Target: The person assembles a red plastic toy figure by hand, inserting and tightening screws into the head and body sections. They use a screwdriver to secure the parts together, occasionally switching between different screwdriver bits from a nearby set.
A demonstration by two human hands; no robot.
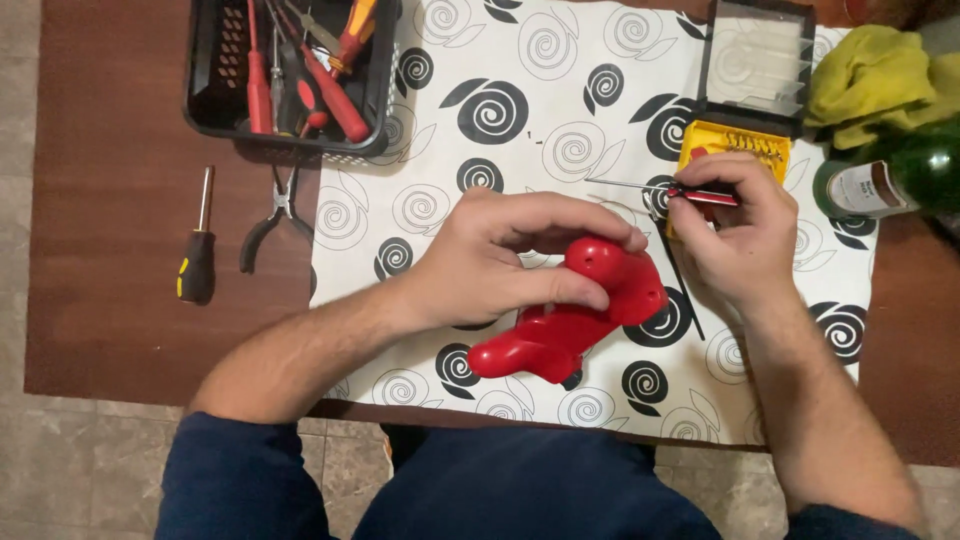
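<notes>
Left hand (500, 262) clamps red toy (570, 315); right hand (735, 235) pinches, seemingly, a screwdriver (660, 189).

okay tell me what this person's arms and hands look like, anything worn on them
Both hands are bare: no gloves, rings or watch show on the left hand or the right hand. The forearms are uncovered and somewhat hairy. Dark blue sleeves are pushed up near the elbows, with more showing on the left arm; only a sliver of sleeve shows at the right elbow.
</notes>
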